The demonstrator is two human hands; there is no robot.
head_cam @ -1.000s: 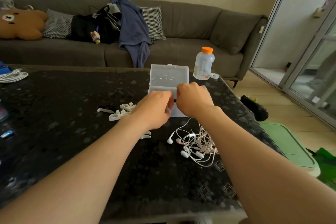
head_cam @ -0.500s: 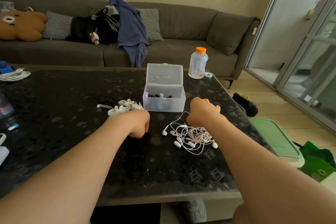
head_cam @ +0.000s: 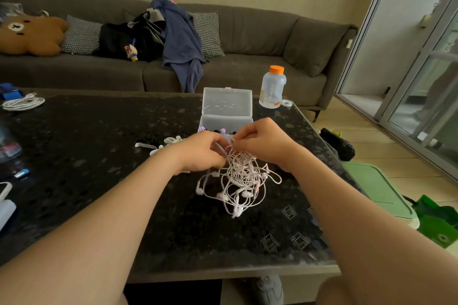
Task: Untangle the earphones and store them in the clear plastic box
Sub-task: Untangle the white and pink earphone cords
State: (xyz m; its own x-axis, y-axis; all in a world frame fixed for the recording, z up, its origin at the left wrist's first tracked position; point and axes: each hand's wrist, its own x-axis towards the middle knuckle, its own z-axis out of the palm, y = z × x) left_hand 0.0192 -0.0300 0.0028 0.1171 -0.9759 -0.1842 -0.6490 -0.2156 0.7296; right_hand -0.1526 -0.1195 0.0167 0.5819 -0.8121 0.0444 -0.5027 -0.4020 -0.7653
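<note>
This is a home living room. A long grey sofa [head_cam: 260,39] runs along the wall at 12 o'clock. It carries a brown bear cushion [head_cam: 29,34] at 10 o'clock, checked cushions [head_cam: 80,37], a black bag [head_cam: 116,39] and a blue garment [head_cam: 182,42] draped over its back. In front of the sofa stands a low, dark, speckled stone coffee table [head_cam: 99,136] with household clutter: a coiled white cable [head_cam: 23,103] at 10 o'clock and an orange-capped bottle [head_cam: 272,86] at 1 o'clock. Sliding glass doors [head_cam: 426,77] stand at 2 o'clock, above a pale wooden floor [head_cam: 386,156] with a dark shoe [head_cam: 338,143] on it.
</note>
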